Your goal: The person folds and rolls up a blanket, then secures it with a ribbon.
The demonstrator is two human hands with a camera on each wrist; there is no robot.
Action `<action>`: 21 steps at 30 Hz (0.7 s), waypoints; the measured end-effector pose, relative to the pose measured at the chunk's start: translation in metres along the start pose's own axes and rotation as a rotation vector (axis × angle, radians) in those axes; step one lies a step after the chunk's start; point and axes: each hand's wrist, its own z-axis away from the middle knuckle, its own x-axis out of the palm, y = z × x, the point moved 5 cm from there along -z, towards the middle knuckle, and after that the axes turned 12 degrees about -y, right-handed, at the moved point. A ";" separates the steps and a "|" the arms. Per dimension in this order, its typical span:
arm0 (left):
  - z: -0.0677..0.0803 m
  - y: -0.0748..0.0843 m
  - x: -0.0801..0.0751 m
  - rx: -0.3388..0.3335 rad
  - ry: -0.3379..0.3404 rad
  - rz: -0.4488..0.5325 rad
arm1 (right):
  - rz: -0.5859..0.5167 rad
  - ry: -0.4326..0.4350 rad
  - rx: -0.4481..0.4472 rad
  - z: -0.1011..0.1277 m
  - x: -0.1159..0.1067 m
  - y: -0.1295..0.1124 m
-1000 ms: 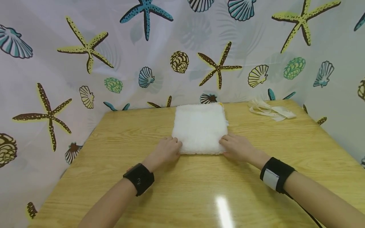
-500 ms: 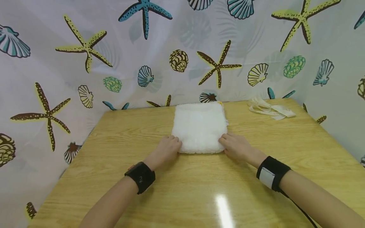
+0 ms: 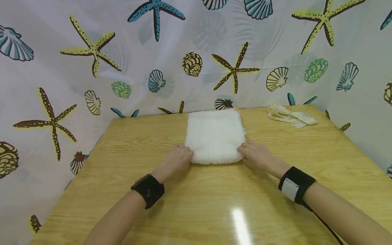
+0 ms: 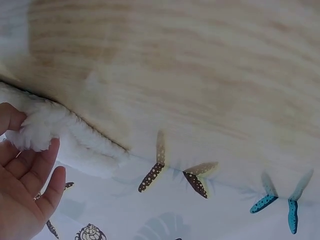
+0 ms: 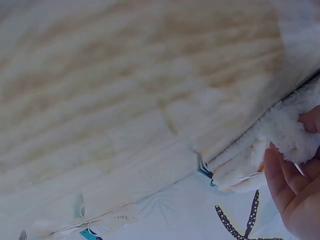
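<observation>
A folded, fluffy white cloth [image 3: 215,134] lies flat near the back of the wooden table, roughly square. A bit of orange shows at its far right corner and a small white tag on its right side. My left hand [image 3: 178,158] grips its near left corner; in the left wrist view the thumb and fingers of that hand [image 4: 30,185] pinch the thick pile. At the near right corner, my right hand [image 3: 257,154] holds the cloth. The right wrist view has the right hand's fingers [image 5: 280,172] around the fluffy edge, with stacked layers beside them.
A loose pale ribbon [image 3: 291,116] with printing lies at the table's back right. Behind and beside the table [image 3: 202,200] hangs a white curtain [image 3: 183,30] with starfish and shells. A black band [image 3: 297,185] with a cable circles the right wrist; another [image 3: 148,191] is on the left.
Both hands keep their grip on the near corners. They have moved slightly apart, left hand leftward and right hand rightward, and the near edge looks a little wider.
</observation>
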 end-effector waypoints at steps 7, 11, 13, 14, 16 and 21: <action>0.010 0.004 -0.001 0.027 0.005 0.023 | -0.013 -0.013 -0.014 0.006 -0.001 0.000; 0.015 0.008 -0.003 0.068 0.062 0.029 | -0.043 -0.042 -0.019 0.013 -0.003 -0.002; 0.017 0.010 -0.005 0.077 0.089 0.039 | -0.062 -0.055 -0.019 0.015 -0.004 -0.002; 0.019 0.011 -0.006 0.078 0.092 0.047 | -0.072 -0.060 -0.019 0.017 -0.005 -0.002; 0.021 0.012 -0.009 0.080 0.106 0.052 | -0.089 -0.057 -0.022 0.020 -0.007 -0.003; 0.031 0.015 -0.015 0.105 0.205 0.067 | -0.111 -0.019 -0.060 0.029 -0.011 -0.007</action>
